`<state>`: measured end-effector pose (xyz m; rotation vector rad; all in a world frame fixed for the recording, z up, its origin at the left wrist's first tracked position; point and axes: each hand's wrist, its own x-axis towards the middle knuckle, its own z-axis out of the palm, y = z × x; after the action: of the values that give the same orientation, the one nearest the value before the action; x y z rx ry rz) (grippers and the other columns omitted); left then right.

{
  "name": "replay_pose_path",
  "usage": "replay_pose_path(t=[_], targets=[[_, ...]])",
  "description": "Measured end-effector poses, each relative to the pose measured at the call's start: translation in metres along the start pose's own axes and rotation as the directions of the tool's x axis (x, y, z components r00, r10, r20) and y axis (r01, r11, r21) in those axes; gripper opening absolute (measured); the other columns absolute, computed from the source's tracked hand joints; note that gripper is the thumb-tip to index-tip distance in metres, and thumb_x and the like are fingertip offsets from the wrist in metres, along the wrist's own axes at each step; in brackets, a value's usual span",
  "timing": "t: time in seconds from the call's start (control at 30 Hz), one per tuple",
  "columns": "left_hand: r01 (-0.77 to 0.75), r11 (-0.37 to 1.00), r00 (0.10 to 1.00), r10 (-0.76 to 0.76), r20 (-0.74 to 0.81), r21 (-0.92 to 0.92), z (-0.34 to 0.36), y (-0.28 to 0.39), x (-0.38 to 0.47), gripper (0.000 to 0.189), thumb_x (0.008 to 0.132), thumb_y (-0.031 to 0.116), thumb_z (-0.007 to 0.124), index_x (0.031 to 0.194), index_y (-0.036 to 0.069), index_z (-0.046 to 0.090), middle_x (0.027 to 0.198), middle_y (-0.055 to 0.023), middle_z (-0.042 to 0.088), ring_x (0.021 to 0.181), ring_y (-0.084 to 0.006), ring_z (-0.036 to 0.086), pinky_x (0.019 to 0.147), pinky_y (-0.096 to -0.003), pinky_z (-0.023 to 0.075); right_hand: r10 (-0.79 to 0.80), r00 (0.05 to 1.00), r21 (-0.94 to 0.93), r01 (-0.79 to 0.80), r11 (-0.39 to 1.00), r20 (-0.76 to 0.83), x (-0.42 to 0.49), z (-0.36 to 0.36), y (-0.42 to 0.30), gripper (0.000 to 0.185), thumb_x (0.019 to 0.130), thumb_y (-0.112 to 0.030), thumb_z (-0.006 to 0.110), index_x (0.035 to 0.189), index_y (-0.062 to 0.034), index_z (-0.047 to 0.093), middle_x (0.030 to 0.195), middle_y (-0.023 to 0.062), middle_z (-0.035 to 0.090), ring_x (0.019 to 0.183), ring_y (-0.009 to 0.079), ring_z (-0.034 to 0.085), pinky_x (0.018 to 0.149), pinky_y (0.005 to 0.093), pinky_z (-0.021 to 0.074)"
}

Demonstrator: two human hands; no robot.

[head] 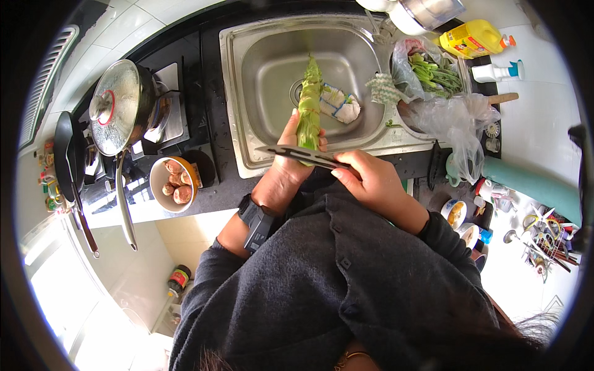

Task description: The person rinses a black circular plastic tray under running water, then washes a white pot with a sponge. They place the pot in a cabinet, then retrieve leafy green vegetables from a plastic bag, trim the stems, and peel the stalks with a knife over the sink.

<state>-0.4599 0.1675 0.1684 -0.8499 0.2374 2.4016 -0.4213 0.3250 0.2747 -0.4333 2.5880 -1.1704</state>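
My left hand [290, 160] is closed around a green leafy stem, likely celtuce [309, 106], whose tip points away from me over the steel sink basin [274, 60]. In my right hand [369, 178] is a kitchen knife [304, 155]. Its blade lies crosswise over the stem's near end and my left palm; whether it touches the stem is hard to tell. A white cloth with blue edging [341, 104] lies in the basin to the right of the stem. Near the basin's right edge is a green and white knitted cloth [384, 89].
Left of the sink are a bowl of reddish-brown root vegetables [181, 194] and a lidded pan [121, 106] on the stove. At the right are plastic bags with green vegetables [434, 74], a yellow detergent bottle [471, 39], a spray bottle [492, 73] and small bowls [454, 213].
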Motion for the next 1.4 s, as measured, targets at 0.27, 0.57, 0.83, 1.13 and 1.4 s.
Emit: replay_pose_path(t=[0.27,0.57,0.83,1.13,1.4], targets=[[-0.059,0.997,0.995,0.062,0.072,-0.054,0.009,-0.009,0.006,0.032,0.091,0.032,0.047,0.099,0.002,0.049,0.083,-0.0126,0.053,0.073,-0.0226,0.055,0.065,-0.0320,0.0497,-0.115,0.984,-0.194,0.087,0.977,-0.138,-0.003,0.004,0.001,0.019,0.082,-0.024,0.058,0.092,-0.0087,0.054,0.072,0.0085,0.056,0.061,0.0280,0.057,0.052,0.0387,0.0448],[-0.050,0.998,0.984,0.045,0.170,0.025,0.003,-0.012,0.011,0.040,0.091,0.037,0.044,0.106,0.000,0.047,0.089,-0.0142,0.053,0.075,-0.0222,0.053,0.070,-0.0331,0.0482,-0.131,0.978,-0.285,0.081,0.955,-0.162,-0.004,-0.003,-0.001,0.017,0.083,-0.025,0.058,0.087,-0.0091,0.053,0.066,0.0073,0.052,0.056,0.0269,0.055,0.048,0.0382,0.0438],[-0.053,0.997,0.981,0.044,0.188,0.046,-0.001,-0.013,0.014,0.040,0.091,0.037,0.043,0.104,-0.001,0.048,0.085,-0.0135,0.054,0.073,-0.0224,0.053,0.069,-0.0333,0.0481,-0.089,0.988,-0.377,0.034,0.925,-0.128,-0.001,-0.002,-0.004,0.019,0.082,-0.025,0.059,0.088,-0.0083,0.053,0.069,0.0072,0.054,0.057,0.0267,0.056,0.048,0.0363,0.0444],[-0.102,0.994,0.982,0.094,0.164,0.046,0.006,-0.019,0.010,0.037,0.093,0.035,0.037,0.102,0.001,0.048,0.083,-0.0105,0.055,0.074,-0.0204,0.054,0.072,-0.0346,0.0480,-0.024,0.988,-0.294,-0.023,0.955,-0.155,0.012,0.008,-0.007,0.025,0.083,-0.026,0.057,0.103,-0.0123,0.053,0.072,0.0065,0.054,0.059,0.0263,0.057,0.050,0.0359,0.0455],[-0.113,0.993,0.986,0.115,0.120,-0.018,0.008,-0.016,0.009,0.031,0.092,0.030,0.041,0.099,0.001,0.048,0.081,-0.0104,0.055,0.074,-0.0214,0.055,0.069,-0.0349,0.0488,0.034,0.995,-0.287,-0.059,0.956,-0.094,0.011,0.013,-0.006,0.043,0.082,-0.019,0.060,0.124,-0.0216,0.051,0.069,0.0054,0.051,0.057,0.0207,0.054,0.053,0.0308,0.0438]])
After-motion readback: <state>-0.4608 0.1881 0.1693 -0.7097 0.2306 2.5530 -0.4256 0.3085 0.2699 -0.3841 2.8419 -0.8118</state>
